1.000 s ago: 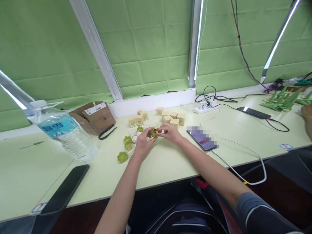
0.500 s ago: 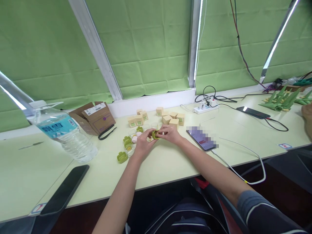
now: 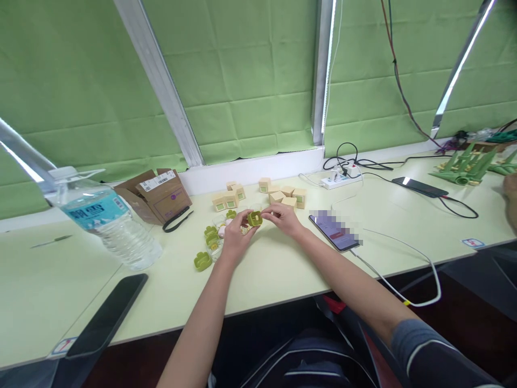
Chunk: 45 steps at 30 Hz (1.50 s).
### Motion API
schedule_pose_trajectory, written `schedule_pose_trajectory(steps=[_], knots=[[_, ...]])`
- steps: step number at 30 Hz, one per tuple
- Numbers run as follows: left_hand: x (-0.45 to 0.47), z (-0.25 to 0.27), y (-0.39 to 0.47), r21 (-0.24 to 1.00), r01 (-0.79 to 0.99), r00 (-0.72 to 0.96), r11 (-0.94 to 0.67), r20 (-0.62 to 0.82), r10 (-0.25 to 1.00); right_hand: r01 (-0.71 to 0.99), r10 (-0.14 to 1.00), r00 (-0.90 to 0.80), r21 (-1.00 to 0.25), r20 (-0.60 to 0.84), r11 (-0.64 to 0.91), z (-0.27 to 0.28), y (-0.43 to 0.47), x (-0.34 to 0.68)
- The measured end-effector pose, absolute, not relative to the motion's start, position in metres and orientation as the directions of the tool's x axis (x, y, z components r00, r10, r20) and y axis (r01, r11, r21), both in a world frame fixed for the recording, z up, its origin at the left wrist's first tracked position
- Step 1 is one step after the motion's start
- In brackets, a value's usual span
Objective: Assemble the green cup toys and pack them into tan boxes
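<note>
My left hand grips a small green plastic cup by its side, thumb below and fingers above. The cup is tilted so its hollow inside, with a light spot at the bottom, faces me. My right hand is closed in a pinch right beside the cup's right rim; whatever its fingertips hold is too small to make out. Left of my hands lie several more green flower-shaped cups, along with clear plastic pieces and pale pink pieces, partly hidden by my left hand.
Small tan boxes stand in groups behind my hands. A cardboard box and a large water bottle are on the left, near a dark phone. To the right are a charging phone, power strip and green parts.
The green cup has tipped so its inside faces me more. My right fingers have drawn back slightly to the right, out of the cup.
</note>
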<state>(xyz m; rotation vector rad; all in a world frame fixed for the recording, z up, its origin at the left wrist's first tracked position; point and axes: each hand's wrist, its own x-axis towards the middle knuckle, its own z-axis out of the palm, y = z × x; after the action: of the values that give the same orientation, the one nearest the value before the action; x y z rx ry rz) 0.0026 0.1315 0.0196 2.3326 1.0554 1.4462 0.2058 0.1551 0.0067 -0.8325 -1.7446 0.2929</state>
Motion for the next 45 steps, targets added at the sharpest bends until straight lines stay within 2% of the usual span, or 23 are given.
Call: schedule_pose_trajectory(steps=[3, 6, 11, 15, 24, 28, 31, 34, 45], knots=[[0.002, 0.02, 0.131, 0.513, 0.497, 0.234, -0.699, 0.697, 0.678, 0.366, 0.732, -0.063, -0.667, 0.678, 0.649, 0.007, 0.152, 0.206], [0.002, 0.02, 0.13, 0.505, 0.517, 0.219, -0.691, 0.702, 0.677, 0.361, 0.793, -0.125, -0.717, 0.596, 0.596, 0.009, 0.149, 0.205], [0.004, 0.021, 0.128, 0.501, 0.5, 0.268, -0.707, 0.687, 0.676, 0.399, 0.806, -0.303, -0.7, 0.509, 0.592, 0.013, 0.143, 0.201], [0.005, 0.021, 0.126, 0.506, 0.475, 0.314, -0.719, 0.666, 0.677, 0.407, 0.812, -0.341, -0.704, 0.474, 0.582, 0.014, 0.14, 0.198], [0.006, 0.023, 0.123, 0.47, 0.479, 0.365, -0.741, 0.662, 0.655, 0.441, 0.814, -0.231, -0.689, 0.533, 0.576, 0.01, 0.144, 0.196], [0.004, 0.022, 0.126, 0.528, 0.491, 0.31, -0.693, 0.637, 0.706, 0.41, 0.802, -0.191, -0.696, 0.566, 0.589, 0.008, 0.146, 0.198], [0.004, 0.023, 0.127, 0.576, 0.52, 0.245, -0.63, 0.607, 0.756, 0.396, 0.794, -0.196, -0.694, 0.576, 0.601, 0.007, 0.145, 0.198], [0.004, 0.024, 0.127, 0.565, 0.559, 0.237, -0.607, 0.593, 0.77, 0.377, 0.784, -0.216, -0.691, 0.582, 0.617, 0.008, 0.144, 0.197], [0.006, 0.027, 0.123, 0.547, 0.504, 0.346, -0.669, 0.581, 0.736, 0.33, 0.773, -0.261, -0.698, 0.579, 0.635, 0.008, 0.143, 0.196]])
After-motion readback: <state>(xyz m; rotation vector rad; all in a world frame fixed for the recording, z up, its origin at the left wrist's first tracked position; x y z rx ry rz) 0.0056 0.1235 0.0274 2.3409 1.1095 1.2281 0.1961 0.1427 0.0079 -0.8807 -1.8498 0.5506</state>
